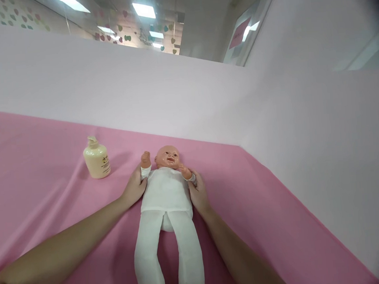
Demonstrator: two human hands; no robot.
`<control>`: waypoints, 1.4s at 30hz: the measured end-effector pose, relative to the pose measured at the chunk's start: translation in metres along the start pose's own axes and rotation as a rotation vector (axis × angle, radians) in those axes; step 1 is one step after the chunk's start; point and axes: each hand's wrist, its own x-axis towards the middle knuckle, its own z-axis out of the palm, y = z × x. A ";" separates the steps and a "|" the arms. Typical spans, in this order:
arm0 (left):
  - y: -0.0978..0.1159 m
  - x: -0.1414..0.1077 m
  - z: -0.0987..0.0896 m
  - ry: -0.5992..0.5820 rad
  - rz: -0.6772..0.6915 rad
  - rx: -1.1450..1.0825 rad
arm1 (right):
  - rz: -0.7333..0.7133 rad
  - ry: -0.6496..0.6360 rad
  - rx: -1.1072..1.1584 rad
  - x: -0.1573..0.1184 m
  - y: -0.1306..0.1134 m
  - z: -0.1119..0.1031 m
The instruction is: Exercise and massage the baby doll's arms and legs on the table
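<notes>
A baby doll (165,190) with a white cloth body lies on its back on the pink sheet (45,144), head toward the wall and legs toward me. My left hand (136,184) is closed around the doll's arm on the left side, just below its plastic hand. On the other side my right hand (198,193) grips the doll's other arm near the white cuff. Parts of my fingers are hidden behind the doll's arms and body. The doll's plastic hands are both raised beside its head.
A cream pump bottle (97,160) with dark print stands on the sheet to the left of the doll. White walls (159,96) rise behind and to the right. Above the back wall, a window or mirror (154,26) shows ceiling lights and heart-shaped decorations.
</notes>
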 end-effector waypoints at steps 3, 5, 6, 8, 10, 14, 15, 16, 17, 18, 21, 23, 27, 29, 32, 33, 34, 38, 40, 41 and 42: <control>-0.003 0.000 0.001 0.047 -0.101 -0.106 | 0.098 0.072 0.108 0.000 0.000 0.000; -0.007 -0.001 0.002 0.072 -0.156 -0.172 | 0.122 0.141 0.143 0.000 0.001 -0.002; -0.008 -0.001 0.002 0.085 -0.180 -0.205 | 0.126 0.179 0.147 0.001 0.003 -0.003; -0.010 0.000 0.002 0.108 -0.232 -0.268 | 0.150 0.245 0.146 0.003 0.007 -0.006; -0.010 0.001 0.001 0.131 -0.285 -0.310 | 0.208 0.304 0.161 0.006 0.012 -0.008; -0.009 0.002 0.000 0.151 -0.335 -0.318 | 0.277 0.388 0.240 0.011 0.017 -0.011; -0.009 0.002 0.000 0.147 -0.338 -0.319 | 0.279 0.392 0.250 0.012 0.018 -0.011; -0.007 0.002 -0.001 0.142 -0.341 -0.322 | 0.279 0.389 0.250 0.012 0.018 -0.011; -0.006 0.002 -0.001 0.142 -0.344 -0.327 | 0.281 0.382 0.242 0.011 0.017 -0.011; -0.004 0.002 -0.001 0.146 -0.345 -0.331 | 0.283 0.373 0.230 0.011 0.017 -0.011; 0.000 0.002 -0.001 0.151 -0.344 -0.345 | 0.265 0.354 0.200 0.010 0.016 -0.012; 0.001 0.002 -0.001 0.140 -0.347 -0.346 | 0.254 0.352 0.208 0.009 0.016 -0.012; -0.002 0.001 -0.001 0.117 -0.336 -0.300 | 0.250 0.346 0.191 0.009 0.015 -0.011; -0.004 0.001 0.000 0.106 -0.318 -0.284 | 0.214 0.322 0.159 0.008 0.012 -0.010; -0.004 0.001 0.002 0.077 -0.240 -0.297 | 0.145 0.263 0.138 0.005 0.005 -0.007; -0.003 0.001 0.003 0.062 -0.198 -0.299 | 0.129 0.239 0.134 0.003 0.003 -0.006; 0.000 0.001 0.003 0.048 -0.155 -0.296 | 0.117 0.210 0.127 0.002 0.001 -0.005; 0.008 0.002 0.002 -0.002 -0.048 -0.253 | 0.091 0.127 0.087 -0.001 -0.004 -0.003; 0.006 0.003 0.002 -0.037 -0.033 -0.217 | 0.065 0.101 0.065 -0.001 -0.004 -0.002; 0.003 0.003 0.002 -0.059 -0.029 -0.183 | 0.044 0.077 0.050 0.000 -0.004 -0.002; -0.001 0.003 0.002 -0.080 -0.023 -0.142 | 0.018 0.042 0.030 0.000 -0.003 -0.002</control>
